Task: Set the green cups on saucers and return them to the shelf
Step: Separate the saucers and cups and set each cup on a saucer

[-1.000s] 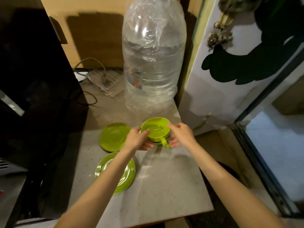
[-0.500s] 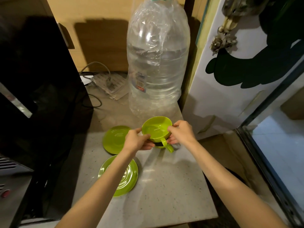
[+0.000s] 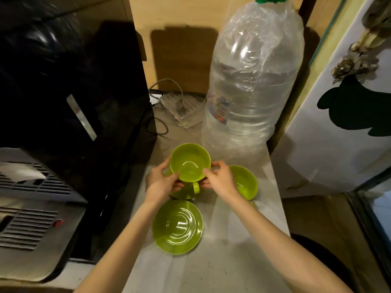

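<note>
Both hands hold one green cup above the grey counter, its handle pointing toward me. My left hand grips its left side and my right hand its right side. Under the cup lies a green saucer, mostly hidden by the cup and my hands. A second green cup stands on the counter to the right, partly behind my right hand. Nearer to me lies a bare green saucer.
A large clear water bottle wrapped in plastic stands just behind the cups. A black appliance and a grey vented unit fill the left side. A white door bounds the right. A power strip with cables lies at the back.
The top cup has been lifted off the stack and carried left over the far saucer. The lower cup stays on the counter at right. The view moved closer.
</note>
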